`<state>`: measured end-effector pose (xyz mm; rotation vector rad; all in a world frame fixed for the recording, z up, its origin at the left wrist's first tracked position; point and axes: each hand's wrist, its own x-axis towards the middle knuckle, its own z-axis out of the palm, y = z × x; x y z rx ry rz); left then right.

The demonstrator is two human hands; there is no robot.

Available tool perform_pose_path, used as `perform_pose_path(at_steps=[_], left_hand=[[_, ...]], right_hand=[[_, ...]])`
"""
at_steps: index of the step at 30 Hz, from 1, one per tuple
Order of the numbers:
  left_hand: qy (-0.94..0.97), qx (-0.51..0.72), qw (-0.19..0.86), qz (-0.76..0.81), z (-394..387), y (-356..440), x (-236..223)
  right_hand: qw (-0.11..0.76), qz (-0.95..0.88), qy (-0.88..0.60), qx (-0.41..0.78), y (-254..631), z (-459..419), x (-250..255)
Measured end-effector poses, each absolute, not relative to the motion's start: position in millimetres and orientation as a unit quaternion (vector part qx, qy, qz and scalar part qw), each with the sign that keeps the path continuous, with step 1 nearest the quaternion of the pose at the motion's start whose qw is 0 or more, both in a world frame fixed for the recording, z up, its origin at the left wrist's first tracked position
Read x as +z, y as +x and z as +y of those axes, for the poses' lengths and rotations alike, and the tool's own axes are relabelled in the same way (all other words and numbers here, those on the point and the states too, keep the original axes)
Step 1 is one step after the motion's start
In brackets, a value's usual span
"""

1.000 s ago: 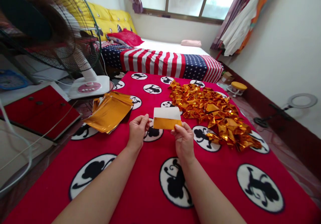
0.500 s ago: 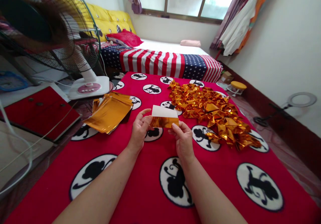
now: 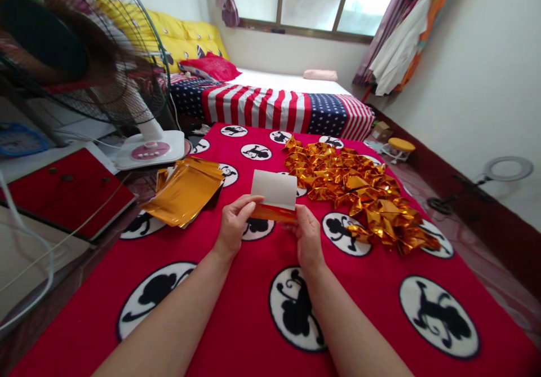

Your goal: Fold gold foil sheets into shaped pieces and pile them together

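Note:
Between my two hands is a sheet of gold foil paper (image 3: 274, 190), its pale back facing up and a folded gold band along the near edge. My left hand (image 3: 234, 222) pinches its left side between thumb and fingers. At the right edge, my right hand (image 3: 307, 235) grips it, with some fingers hidden behind the paper. A stack of flat gold foil sheets (image 3: 186, 191) lies to the left of my hands. On the right, several folded gold foil pieces (image 3: 350, 182) are heaped together.
A red cloth with monkey circles (image 3: 236, 320) covers the surface under my hands. A fan (image 3: 150, 146) stands at the left by a red panel (image 3: 63, 191). Beyond are a bed with a striped cover (image 3: 262, 106), a yellow stool (image 3: 400, 145) and a ring-light stand (image 3: 473, 182).
The paper has tilted: more of its pale back shows and the gold band now faces downward. My fingers have shifted along its edges, both hands keeping hold.

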<state>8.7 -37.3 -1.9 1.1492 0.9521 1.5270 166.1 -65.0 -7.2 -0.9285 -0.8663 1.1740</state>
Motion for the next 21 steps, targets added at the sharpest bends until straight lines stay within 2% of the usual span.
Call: perform_pose_path(at_steps=[4,16,21], left_hand=[[0.489,0.619,0.478,0.386,-38.2,7.9,-3.7],[0.417,0.635,0.543,0.358,-37.6,9.3,-1.3],[0.374,0.617,0.598,0.349,-40.8,9.8,6.0]], right_hand=[[0.653,-0.355,-0.404,0.534,168.5,-61.8,-10.9],[0.702,-0.329,-0.424,0.467,169.2,-61.4,-8.1],[0.703,-0.427,-0.446,0.353,173.0,-61.5,-8.8]])
